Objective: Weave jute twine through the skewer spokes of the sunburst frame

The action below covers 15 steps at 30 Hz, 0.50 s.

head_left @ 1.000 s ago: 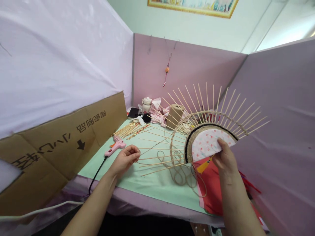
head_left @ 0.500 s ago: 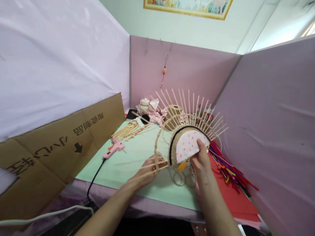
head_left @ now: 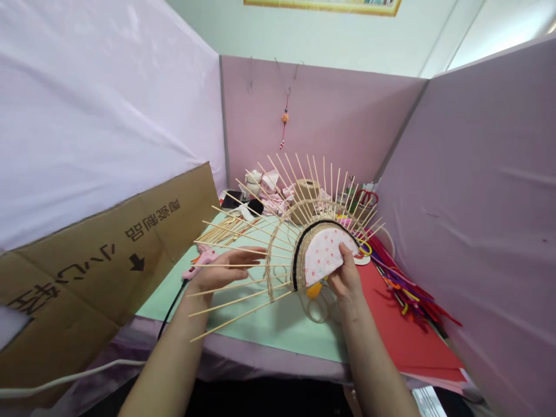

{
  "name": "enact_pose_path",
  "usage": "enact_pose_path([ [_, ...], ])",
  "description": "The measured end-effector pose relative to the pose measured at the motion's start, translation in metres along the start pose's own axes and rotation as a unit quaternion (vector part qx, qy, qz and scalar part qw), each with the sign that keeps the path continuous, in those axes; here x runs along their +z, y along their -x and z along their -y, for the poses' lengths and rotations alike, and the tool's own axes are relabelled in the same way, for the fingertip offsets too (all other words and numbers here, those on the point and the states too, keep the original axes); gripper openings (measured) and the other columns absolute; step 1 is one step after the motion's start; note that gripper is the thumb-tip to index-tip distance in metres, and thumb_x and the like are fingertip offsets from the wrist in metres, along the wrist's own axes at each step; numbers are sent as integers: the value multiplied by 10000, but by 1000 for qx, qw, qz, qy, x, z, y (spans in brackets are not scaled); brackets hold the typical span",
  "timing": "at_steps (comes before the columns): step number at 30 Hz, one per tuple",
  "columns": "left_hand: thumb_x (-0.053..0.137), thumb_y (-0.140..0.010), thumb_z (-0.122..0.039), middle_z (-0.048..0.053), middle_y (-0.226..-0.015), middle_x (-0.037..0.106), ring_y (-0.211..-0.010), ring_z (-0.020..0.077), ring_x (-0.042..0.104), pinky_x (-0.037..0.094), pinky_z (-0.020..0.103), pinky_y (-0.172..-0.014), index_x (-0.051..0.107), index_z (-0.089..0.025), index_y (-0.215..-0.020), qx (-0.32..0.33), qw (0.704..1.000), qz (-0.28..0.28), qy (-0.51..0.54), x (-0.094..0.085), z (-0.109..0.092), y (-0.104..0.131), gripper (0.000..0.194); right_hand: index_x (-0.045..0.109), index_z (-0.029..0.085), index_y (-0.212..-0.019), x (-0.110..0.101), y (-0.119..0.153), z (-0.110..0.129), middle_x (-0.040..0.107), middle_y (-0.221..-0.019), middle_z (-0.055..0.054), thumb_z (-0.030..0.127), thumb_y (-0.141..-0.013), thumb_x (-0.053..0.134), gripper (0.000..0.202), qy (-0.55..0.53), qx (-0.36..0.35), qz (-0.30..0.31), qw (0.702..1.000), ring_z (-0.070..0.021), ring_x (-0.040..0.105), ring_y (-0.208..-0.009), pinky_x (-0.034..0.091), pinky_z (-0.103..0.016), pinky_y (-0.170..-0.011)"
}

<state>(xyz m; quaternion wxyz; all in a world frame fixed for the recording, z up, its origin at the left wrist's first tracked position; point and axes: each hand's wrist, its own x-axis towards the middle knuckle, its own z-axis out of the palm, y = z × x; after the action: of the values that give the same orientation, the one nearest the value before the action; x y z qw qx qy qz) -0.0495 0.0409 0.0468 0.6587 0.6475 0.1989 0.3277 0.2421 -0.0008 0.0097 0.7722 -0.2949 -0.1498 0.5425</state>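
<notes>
A half-round fan-shaped craft piece [head_left: 328, 255] is held up over the table, with a white red-dotted centre, a black band and thin wooden sticks radiating outward. My right hand [head_left: 345, 275] grips its lower right edge, thumb on the dotted face. Twine [head_left: 270, 255] is woven through the sticks in an outer arc. My left hand [head_left: 226, 269] is at the left sticks, fingers extended toward the twine arc and partly behind the sticks. Loose twine [head_left: 317, 310] and a yellow-orange piece [head_left: 313, 289] hang below the centre.
A pink glue gun [head_left: 202, 260] lies left, near loose sticks [head_left: 221, 229]. Behind stand a twine roll [head_left: 306, 191] and a white jar [head_left: 253, 180]. Colourful pipe cleaners [head_left: 410, 289] lie on red sheets [head_left: 391, 324] at right. A cardboard panel [head_left: 108, 255] borders the left.
My left hand has let go of the lower left sticks and moved left and up, its fingers now stretched out. The craft piece shifted slightly left; my right hand still holds it.
</notes>
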Motion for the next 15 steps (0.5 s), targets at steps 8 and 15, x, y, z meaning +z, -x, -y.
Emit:
enact_pose_path([
  [8, 656, -602, -254, 101, -1046, 664, -986, 249, 604, 460, 372, -859, 672, -166, -1014, 78, 950, -56, 296, 14, 4, -40, 421, 647, 189, -986, 8, 7, -4, 754, -905, -2, 270, -855, 523, 197, -5, 13, -38, 999, -120, 708, -847, 561, -250, -833],
  [15, 615, -653, -223, 91, -1043, 663, -957, 225, 606, 453, 359, -840, 634, -155, -1094, 76, 953, -57, 289, 18, 2, -44, 447, 627, 214, -1020, 5, 5, -6, 758, -871, 9, 250, -852, 507, 209, -22, 27, -38, 999, -139, 709, -865, 574, -295, -826],
])
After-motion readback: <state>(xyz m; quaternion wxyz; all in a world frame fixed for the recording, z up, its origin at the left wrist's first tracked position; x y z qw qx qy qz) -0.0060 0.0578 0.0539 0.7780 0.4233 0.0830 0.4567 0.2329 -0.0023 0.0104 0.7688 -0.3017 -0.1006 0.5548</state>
